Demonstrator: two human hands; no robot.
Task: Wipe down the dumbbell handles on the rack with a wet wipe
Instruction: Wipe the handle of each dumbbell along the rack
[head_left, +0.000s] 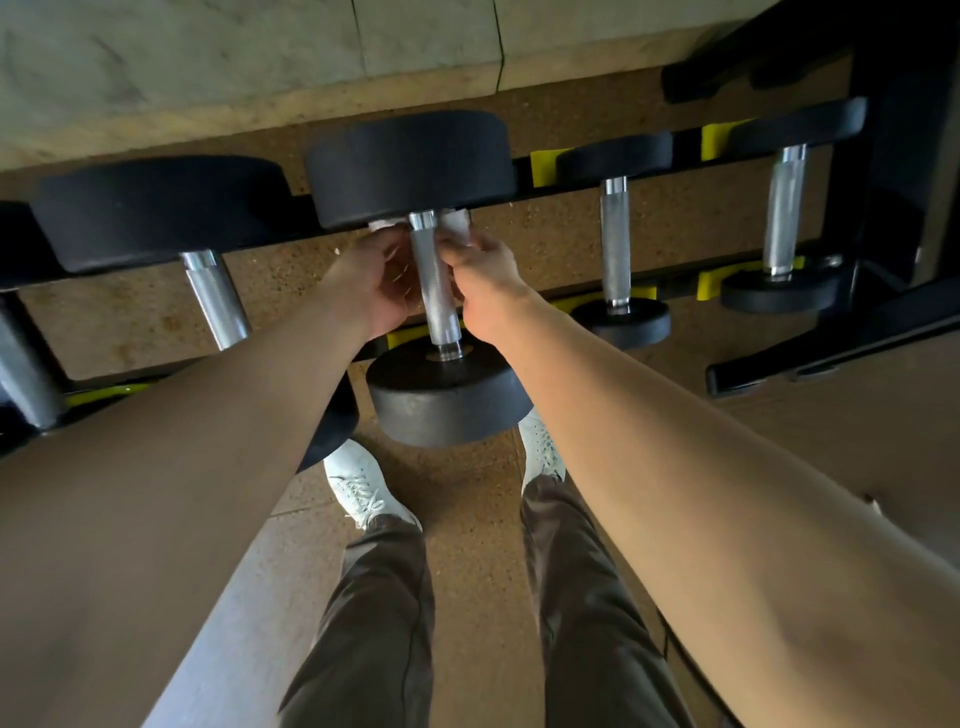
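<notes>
Dumbbell handle (435, 291): knurled steel, central on the rack (675, 283), joining a large black far head (410, 166) and a smaller near head (447, 397). Wet wipe (460, 226): white, bunched behind the handle's far end, just under the far head. Left hand (371, 283): grip closed on the wipe, left of the handle. Right hand (485, 275): grip closed on the wipe, right of the handle. Neighbouring dumbbells: one left (215, 299), two right (615, 244) of the handle. White shoes (358, 486) on the floor below.
</notes>
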